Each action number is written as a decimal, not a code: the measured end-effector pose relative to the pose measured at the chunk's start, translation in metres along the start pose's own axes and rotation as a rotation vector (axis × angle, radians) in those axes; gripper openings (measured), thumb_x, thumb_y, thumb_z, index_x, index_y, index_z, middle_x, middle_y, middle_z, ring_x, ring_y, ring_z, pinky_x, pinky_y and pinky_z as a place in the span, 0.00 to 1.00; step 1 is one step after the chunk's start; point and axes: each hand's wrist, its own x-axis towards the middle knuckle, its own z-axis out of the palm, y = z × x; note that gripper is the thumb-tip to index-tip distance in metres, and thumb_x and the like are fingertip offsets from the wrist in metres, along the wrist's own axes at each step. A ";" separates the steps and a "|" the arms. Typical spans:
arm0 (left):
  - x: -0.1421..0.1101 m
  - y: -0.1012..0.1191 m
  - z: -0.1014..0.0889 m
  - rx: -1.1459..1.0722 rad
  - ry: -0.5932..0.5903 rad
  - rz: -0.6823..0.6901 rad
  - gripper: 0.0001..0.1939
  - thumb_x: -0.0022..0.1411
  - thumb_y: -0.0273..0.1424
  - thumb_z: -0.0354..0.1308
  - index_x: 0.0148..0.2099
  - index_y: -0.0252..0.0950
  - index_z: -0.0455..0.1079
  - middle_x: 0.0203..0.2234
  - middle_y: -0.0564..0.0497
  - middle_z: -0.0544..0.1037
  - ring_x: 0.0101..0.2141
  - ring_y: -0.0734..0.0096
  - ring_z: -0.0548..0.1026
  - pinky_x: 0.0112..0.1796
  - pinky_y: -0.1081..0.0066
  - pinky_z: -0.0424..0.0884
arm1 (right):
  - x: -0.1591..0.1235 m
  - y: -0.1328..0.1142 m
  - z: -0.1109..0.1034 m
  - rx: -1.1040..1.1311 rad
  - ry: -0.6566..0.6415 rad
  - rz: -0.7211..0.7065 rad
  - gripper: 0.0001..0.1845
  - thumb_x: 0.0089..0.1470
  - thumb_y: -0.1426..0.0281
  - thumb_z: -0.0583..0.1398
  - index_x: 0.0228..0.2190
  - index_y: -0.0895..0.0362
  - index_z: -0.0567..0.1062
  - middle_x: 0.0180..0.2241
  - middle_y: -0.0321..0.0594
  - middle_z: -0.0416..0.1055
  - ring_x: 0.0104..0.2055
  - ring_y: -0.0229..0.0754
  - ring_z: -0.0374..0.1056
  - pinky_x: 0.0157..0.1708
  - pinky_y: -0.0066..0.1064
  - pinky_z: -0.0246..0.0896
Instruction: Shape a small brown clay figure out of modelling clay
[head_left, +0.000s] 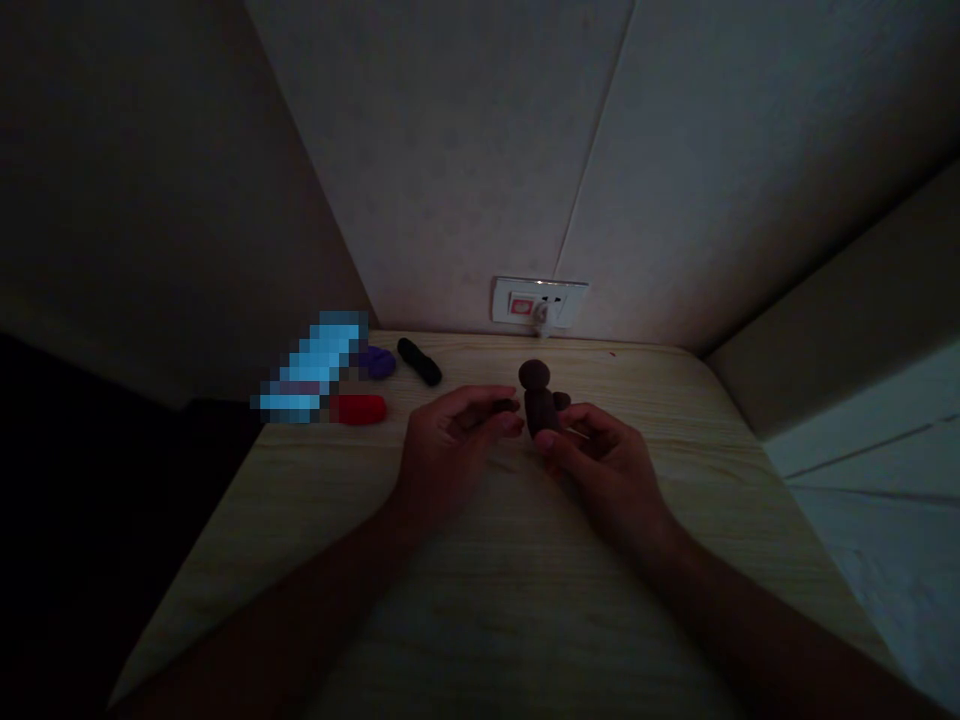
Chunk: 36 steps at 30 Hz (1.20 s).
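Observation:
My right hand (600,460) grips a dark brown clay figure (541,408) by its lower body. The figure stands upright, with a round head, a thick rounded body and a small stub sticking out on its right side. Just left of it, my left hand (457,430) is closed in a pinch on a small dark brown clay piece (506,406). A narrow gap lies between that piece and the figure's left side. Dim light hides the finer surface detail, and the fingers cover the figure's lower end.
Left of my hands on the wooden table (465,600) lie a red clay roll (361,409), a purple clay lump (377,362) and a black clay roll (419,361). A pixelated bright blue patch (319,360) covers something beside them. Behind is a wall socket (538,303) with a plug.

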 end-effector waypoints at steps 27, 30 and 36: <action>-0.002 -0.003 0.002 -0.009 -0.070 -0.013 0.12 0.52 0.27 0.71 0.36 0.36 0.71 0.30 0.53 0.78 0.33 0.70 0.79 0.36 0.71 0.78 | 0.000 0.002 -0.001 -0.028 0.006 0.002 0.14 0.46 0.62 0.74 0.30 0.53 0.78 0.22 0.31 0.73 0.23 0.36 0.66 0.25 0.29 0.61; -0.003 -0.003 0.001 -0.025 -0.077 0.002 0.14 0.52 0.26 0.72 0.40 0.36 0.73 0.34 0.51 0.81 0.36 0.68 0.81 0.39 0.70 0.79 | 0.000 0.001 -0.001 -0.018 0.002 0.002 0.14 0.46 0.63 0.74 0.30 0.53 0.78 0.22 0.31 0.73 0.23 0.36 0.66 0.25 0.29 0.61; -0.003 -0.004 -0.002 0.041 -0.084 0.023 0.11 0.53 0.30 0.74 0.39 0.36 0.78 0.35 0.48 0.85 0.38 0.62 0.84 0.43 0.63 0.81 | 0.000 0.004 -0.001 -0.018 0.020 0.005 0.15 0.45 0.63 0.74 0.30 0.53 0.77 0.21 0.30 0.72 0.22 0.36 0.65 0.25 0.30 0.62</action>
